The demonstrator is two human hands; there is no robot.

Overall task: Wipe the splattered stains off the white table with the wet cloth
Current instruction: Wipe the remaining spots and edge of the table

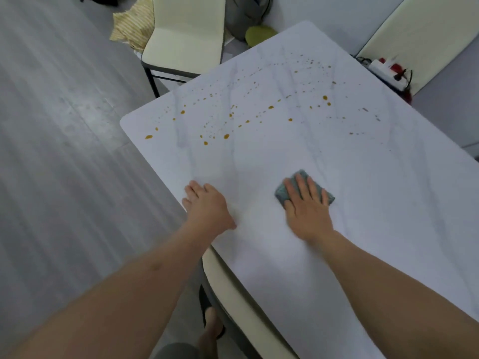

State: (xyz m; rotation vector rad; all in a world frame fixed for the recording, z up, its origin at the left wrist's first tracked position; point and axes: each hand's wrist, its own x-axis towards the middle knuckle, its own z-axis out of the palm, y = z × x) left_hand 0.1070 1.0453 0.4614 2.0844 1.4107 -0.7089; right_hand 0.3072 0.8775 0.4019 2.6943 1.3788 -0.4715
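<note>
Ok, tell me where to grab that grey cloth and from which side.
Grip the cloth at its far corner, which shows beyond the right hand pressing it flat on the table. It lies flat and folded, so come from above and pinch that free edge against the tabletop.

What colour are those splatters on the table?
Orange-brown stains, clearest in the head view.

Both arms enter from the bottom of the frame, bare from elbow to wrist, with no sleeves, watch or rings showing. The left hand [207, 203] and right hand [307, 208] wear no gloves. At the bottom centre sits a patch of grey shorts [176, 351], and just above it a bare foot [211, 327] in a dark sandal.
</note>
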